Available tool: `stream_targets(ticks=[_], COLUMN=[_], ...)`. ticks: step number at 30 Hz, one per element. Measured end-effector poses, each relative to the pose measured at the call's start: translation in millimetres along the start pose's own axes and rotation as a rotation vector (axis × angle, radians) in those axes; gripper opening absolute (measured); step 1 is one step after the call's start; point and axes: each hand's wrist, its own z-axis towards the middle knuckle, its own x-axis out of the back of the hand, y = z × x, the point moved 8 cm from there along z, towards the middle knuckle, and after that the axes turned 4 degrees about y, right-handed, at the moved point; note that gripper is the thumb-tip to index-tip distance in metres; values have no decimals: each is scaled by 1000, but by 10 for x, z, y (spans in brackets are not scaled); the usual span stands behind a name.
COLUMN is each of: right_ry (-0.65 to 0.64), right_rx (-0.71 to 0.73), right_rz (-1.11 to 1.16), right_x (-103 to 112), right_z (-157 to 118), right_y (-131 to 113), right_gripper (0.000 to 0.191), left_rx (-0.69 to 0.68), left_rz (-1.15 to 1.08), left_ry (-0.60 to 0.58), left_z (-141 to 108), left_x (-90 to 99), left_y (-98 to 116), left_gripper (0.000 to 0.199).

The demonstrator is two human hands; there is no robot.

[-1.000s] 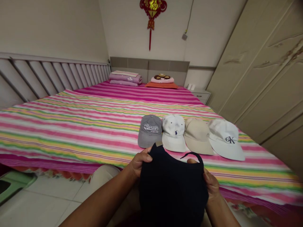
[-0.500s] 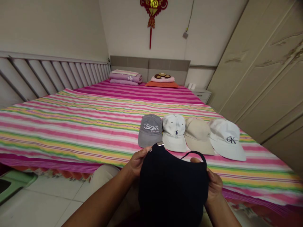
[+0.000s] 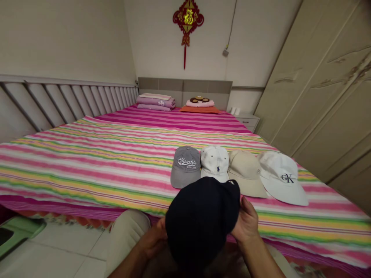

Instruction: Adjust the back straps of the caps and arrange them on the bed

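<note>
Quick look at this setup: a navy baseball cap [image 3: 201, 220] is up in the air just in front of the bed's edge, held between both hands. The right hand [image 3: 246, 222] has its fingers [image 3: 247, 206] curled narrowly around the cap's side, and that grip looks pretty secure. The left hand [image 3: 153, 239] sits low against the other side, its fingers mostly hidden behind the crown, so I can't tell how tight that one is.

Just past it, a gray "Always" cap [image 3: 185, 168], a white cap with a navy pony logo [image 3: 215, 162], a beige cap [image 3: 246, 170] and a white CK cap [image 3: 281, 177] sit side by side on the striped bedsheet [image 3: 87, 173], practically shoulder to shoulder. That's my main worry: if the navy cap swings forward, it could clip the white or beige one, and a single nudge could knock the whole row out of line (soft bedding won't help). A loose left grip is the other risk – the cap could slip past the khaki-covered knee [image 3: 127, 235] and land on the floor tiles [image 3: 58, 258].
</note>
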Motion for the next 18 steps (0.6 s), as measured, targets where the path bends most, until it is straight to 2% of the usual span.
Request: stream_targets(ticks=[3,5,7,9,11,14,18], right_ry=[-109,-163,-146,-74,11,109,151], right_rx=[-11,-82,-134,-156,-150,-164,-177], right_rz=[-16,-11,8,23,37,28,25], right_x=[-107,-64,108,363,629,970,1284], right_z=[44,27,-13,-65,-129,-229,-310], right_y=[82,176,243,279,292,339,413], right_gripper=[42,50,45,40,36,34,37], left_rx=[-158,-234,-270,-306,-353,-467,-594], left_rz=[-16,-59,-135,-235,-312,-341,-328], left_ry=[165,254,330,402,435,421,450], left_z=[-97,-170,-238,-300,-338,-335,-235], left_x=[226,495,819,1120,1294,1284,1045], left_y=[415,663,838,979,1128,1434,1930], left_gripper=[30,28,36,51,62,63,51])
